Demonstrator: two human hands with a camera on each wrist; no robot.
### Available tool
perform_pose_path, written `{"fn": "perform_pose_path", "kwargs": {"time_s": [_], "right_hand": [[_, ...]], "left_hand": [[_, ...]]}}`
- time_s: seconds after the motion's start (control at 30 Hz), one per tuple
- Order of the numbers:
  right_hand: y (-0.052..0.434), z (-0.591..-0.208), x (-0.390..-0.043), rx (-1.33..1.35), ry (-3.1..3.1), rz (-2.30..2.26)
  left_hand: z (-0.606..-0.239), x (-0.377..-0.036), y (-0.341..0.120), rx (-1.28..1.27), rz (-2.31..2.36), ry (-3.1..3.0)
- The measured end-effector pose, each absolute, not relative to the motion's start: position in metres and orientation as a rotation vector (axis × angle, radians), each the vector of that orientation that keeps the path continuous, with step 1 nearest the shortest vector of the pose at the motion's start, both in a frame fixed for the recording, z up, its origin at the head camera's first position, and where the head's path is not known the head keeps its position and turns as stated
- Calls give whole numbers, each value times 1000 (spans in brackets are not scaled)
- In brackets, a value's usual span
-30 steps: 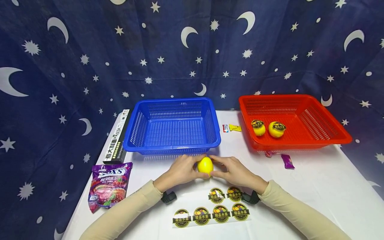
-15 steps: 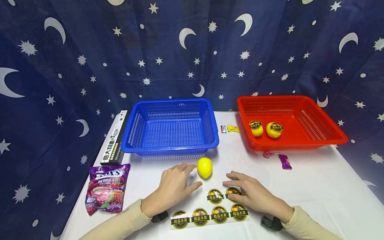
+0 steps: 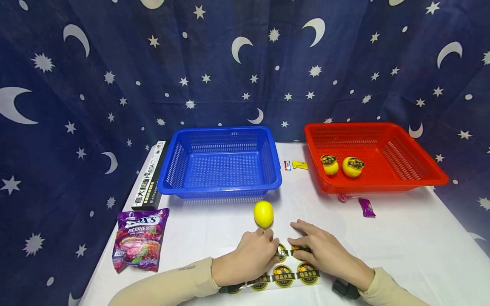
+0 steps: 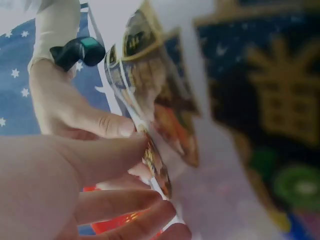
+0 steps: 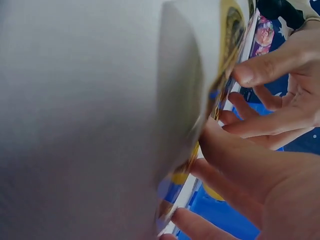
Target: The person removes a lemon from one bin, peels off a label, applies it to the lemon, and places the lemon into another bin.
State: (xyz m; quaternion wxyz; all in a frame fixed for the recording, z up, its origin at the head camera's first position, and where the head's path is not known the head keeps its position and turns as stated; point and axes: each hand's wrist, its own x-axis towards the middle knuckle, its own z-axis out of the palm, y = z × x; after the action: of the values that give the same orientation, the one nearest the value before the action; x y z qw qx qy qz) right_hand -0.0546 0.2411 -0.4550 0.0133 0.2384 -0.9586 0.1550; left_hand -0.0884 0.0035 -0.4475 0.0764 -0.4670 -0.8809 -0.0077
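A whole lemon lies on the white table, just beyond the hands. Nearer, a transparent sheet of round fruit stickers lies flat. My left hand is over its upper left part with bent fingers. In the left wrist view its thumb meets a sticker; whether it pinches an edge is hidden. My right hand rests on the upper right sticker, its fingers spread and loosely bent. The right wrist view has its thumb touching the sheet. Two stickered lemons lie in the red basket.
A blue basket stands behind the lemon. To the left are a pasta box and a purple candy bag. Small wrapped candies lie between the baskets; a purple candy and a lollipop lie before the red one.
Both hands have let go of the lemon and moved back toward me. My left hand has come down and right onto the stickers, its fingers now more bent. The lemon stays on the table.
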Motion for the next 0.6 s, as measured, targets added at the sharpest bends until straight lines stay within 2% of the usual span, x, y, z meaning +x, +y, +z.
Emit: {"fn": "perform_pose_path", "kwargs": {"time_s": [0.6], "right_hand": [[242, -454, -54, 729, -3011, 478]], "left_hand": [[-451, -91, 13, -1395, -207, -2689]]}}
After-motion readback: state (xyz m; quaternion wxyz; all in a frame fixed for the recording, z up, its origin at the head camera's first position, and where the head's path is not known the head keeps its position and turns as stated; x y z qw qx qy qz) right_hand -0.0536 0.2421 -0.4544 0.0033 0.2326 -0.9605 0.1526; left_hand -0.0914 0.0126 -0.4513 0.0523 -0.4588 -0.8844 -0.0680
